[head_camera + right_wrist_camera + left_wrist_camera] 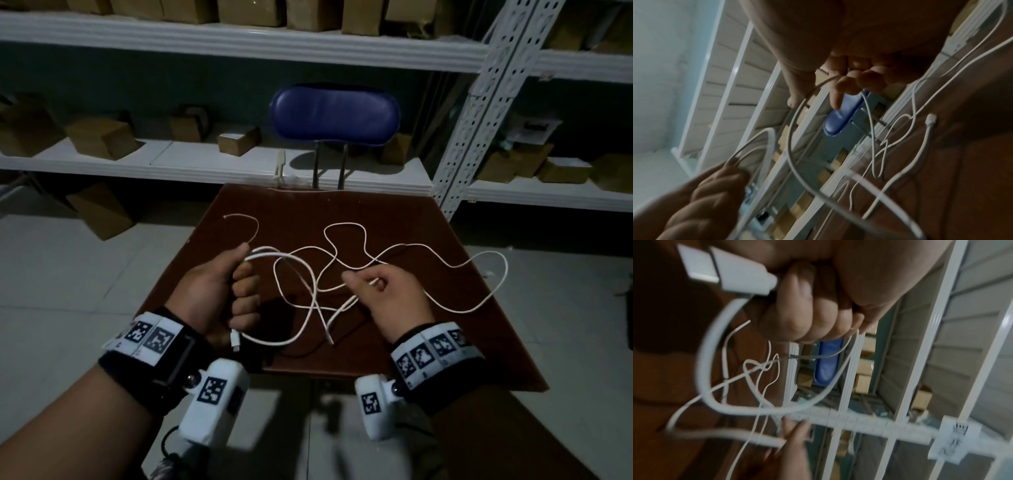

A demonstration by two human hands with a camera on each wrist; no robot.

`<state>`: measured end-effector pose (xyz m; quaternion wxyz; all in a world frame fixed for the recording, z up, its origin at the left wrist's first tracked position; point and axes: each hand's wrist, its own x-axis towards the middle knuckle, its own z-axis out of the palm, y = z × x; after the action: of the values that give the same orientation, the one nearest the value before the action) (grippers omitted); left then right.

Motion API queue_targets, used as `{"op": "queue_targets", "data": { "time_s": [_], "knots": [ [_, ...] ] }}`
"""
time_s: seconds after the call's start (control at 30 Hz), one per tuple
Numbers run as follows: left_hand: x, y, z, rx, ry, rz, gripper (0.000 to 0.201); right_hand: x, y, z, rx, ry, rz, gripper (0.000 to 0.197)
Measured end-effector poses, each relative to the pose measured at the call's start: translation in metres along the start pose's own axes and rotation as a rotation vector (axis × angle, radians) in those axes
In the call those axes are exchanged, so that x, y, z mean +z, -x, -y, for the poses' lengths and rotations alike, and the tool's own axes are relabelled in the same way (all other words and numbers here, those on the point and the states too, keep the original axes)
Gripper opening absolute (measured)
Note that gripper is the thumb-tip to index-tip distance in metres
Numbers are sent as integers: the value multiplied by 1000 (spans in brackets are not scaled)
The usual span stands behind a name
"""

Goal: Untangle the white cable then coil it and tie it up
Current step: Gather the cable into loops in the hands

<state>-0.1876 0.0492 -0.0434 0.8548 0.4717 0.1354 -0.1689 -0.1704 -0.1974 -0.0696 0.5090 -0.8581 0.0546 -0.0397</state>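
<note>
A long white cable (346,240) lies in loose crossing loops over a small brown table (394,349). My left hand (236,291) is fisted around strands of it above the table's left side, and a white USB plug (235,340) sticks out below the fist; the left wrist view shows that plug (740,270) beside the curled fingers (803,308). One loop (301,301) hangs from the fist towards the middle. My right hand (370,284) pinches a strand between thumb and fingers at centre right, fingers (840,84) curled. The cable's far end (226,217) rests at the table's back left.
A chair with a blue padded backrest (334,114) stands behind the table. White metal shelving (239,44) with several cardboard boxes (99,137) runs along the wall. A pale tiled floor (85,274) surrounds the table. A thin dark cord (342,337) lies on the table under the cable.
</note>
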Motion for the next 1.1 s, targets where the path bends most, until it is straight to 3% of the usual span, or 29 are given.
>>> {"op": "queue_targets", "data": {
  "time_s": [0.1,0.2,0.27,0.33,0.4,0.47,0.53,0.73,0.8,0.9,1.1],
  "knots": [
    [-11,-3,-9,29,69,-15,47,-20,-12,-13,150,267,-8,30],
    [-15,-3,-12,33,85,-13,48,-30,-11,-19,327,638,-27,53],
    [-11,-1,-11,33,76,4,49,-27,-5,-12,229,674,-145,56],
    [-7,1,-9,26,58,26,49,-20,0,-5,-23,515,-274,45],
    [-2,2,-5,3,33,54,47,-11,3,0,-223,234,-300,35],
    [2,3,0,-40,7,86,46,-2,8,7,-220,-69,-142,36],
    [7,5,5,-91,-19,112,45,7,13,12,-160,-298,69,52],
    [18,10,16,-205,-118,183,42,25,21,6,-247,-366,367,102],
    [18,11,17,-213,-140,200,42,25,23,5,-267,-320,429,91],
    [16,9,17,-185,-171,174,42,22,24,7,-335,-149,366,39],
    [18,6,20,-81,-258,116,40,18,19,6,-511,128,123,37]
  ]
}}
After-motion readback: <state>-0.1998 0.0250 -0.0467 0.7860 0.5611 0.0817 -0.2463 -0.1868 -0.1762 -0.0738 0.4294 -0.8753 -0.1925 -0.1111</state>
